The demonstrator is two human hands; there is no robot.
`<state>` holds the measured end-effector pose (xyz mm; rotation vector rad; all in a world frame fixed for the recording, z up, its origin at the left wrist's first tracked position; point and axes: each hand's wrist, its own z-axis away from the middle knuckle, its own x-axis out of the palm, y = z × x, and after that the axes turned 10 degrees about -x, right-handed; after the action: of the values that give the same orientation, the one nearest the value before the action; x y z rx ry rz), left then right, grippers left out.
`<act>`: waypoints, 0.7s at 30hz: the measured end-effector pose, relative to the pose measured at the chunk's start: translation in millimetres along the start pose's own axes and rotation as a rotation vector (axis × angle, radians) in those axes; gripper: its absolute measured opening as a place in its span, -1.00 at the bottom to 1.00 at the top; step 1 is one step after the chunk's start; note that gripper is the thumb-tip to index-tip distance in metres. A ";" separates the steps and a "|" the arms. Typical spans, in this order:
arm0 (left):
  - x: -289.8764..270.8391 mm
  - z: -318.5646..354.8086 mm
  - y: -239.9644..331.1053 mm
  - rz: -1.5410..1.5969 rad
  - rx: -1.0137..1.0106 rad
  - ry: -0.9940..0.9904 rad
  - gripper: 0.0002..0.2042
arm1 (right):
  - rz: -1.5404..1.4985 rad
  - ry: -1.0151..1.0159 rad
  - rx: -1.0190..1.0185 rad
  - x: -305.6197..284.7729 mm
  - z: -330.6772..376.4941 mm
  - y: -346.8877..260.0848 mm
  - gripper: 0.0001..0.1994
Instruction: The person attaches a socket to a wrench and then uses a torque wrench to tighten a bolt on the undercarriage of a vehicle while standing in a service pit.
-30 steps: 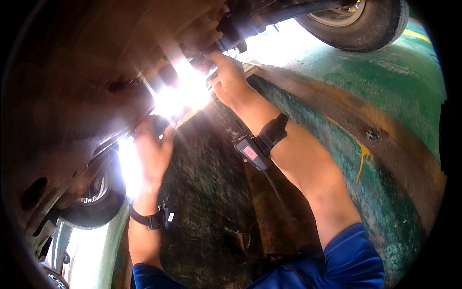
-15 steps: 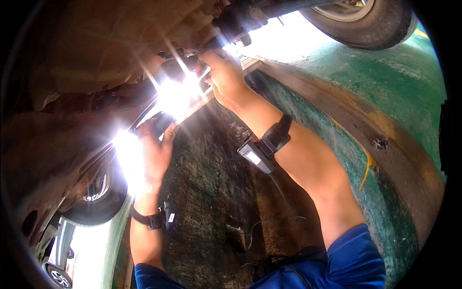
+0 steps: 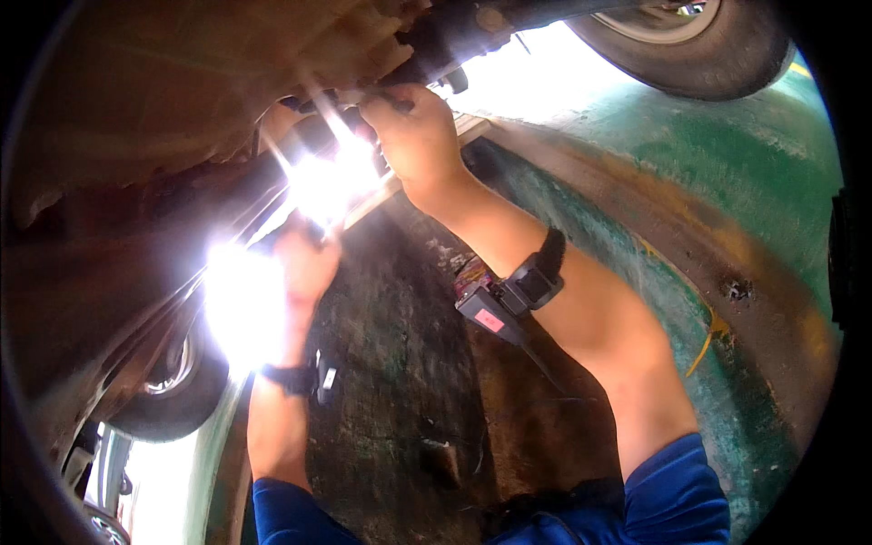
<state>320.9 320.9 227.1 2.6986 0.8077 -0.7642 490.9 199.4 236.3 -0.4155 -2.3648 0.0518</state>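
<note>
Both of my arms reach up to the underside of a car [image 3: 173, 100]. My right hand [image 3: 416, 136] is raised against the dark parts below the car, its fingers curled at something I cannot make out. Lower and to the left, my left hand [image 3: 307, 265] is closed, with its thumb on top. Strong white glare between and beside the hands hides what it grips. A black strapped device [image 3: 534, 283] sits on my right forearm, and another black band [image 3: 291, 378] circles my left wrist.
The car's body hangs low over the left side. One tire [image 3: 718, 68] stands at the upper right, another tire [image 3: 195, 409] at the lower left. A dark, stained pit surface [image 3: 391, 381] lies below my arms. To the right run a brown ledge [image 3: 672, 236] and green floor [image 3: 718, 163].
My left hand has turned and closed more, and the dark object by its thumb is now lost in glare. My right hand has shifted slightly left. The view has moved a little.
</note>
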 end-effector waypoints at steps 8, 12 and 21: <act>-45.3 12.6 7.9 0.075 -0.078 -0.102 -0.57 | -0.311 -0.056 0.120 1.7 -14.5 -21.9 -0.89; -15.7 -11.0 -18.0 0.056 0.157 -0.024 -0.71 | -0.169 -0.053 0.036 2.2 -4.6 -16.4 -0.84; -6.9 -20.9 -16.7 0.091 0.180 -0.142 -0.66 | 0.048 -0.137 0.114 -9.5 -5.4 -20.7 -0.82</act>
<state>315.2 338.8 247.5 2.7736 0.6059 -1.0389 495.2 176.4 237.2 -0.4259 -2.4712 0.2430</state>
